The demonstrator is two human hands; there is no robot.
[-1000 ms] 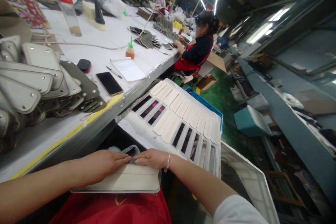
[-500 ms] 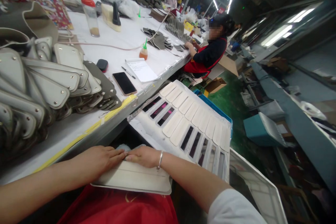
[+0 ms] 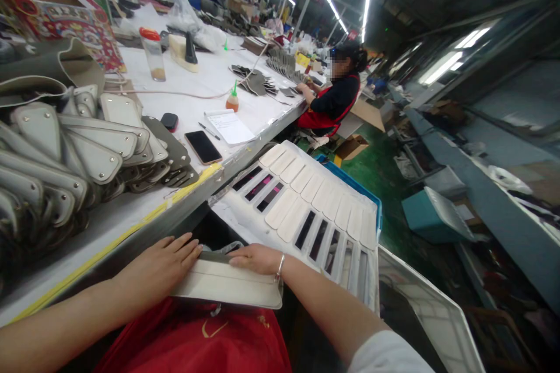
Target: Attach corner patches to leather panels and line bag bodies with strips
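Note:
A folded cream panel [image 3: 227, 284] with a grey inner side lies over my lap, above a red apron [image 3: 219, 341]. My left hand [image 3: 168, 262] rests flat on the panel's left end, fingers stretched out. My right hand [image 3: 258, 259], with a silver bracelet at the wrist, grips the panel's upper edge, thumb toward the left. Just beyond, a white slotted tray [image 3: 258, 215] holds rows of cream strips [image 3: 311, 187]; several of its slots show dark gaps.
On the white table [image 3: 184, 111] are a pile of grey-cream pieces [image 3: 98, 154], a phone [image 3: 203, 147], a notepad [image 3: 230, 126], a glue bottle [image 3: 232, 100] and a jar [image 3: 153, 55]. A seated person [image 3: 335, 96] works farther along. A white crate [image 3: 420, 285] stands right.
My left hand has shifted left and its fingers have lifted and spread, away from my right hand. More of the panel's grey upper edge shows. The view has shifted slightly.

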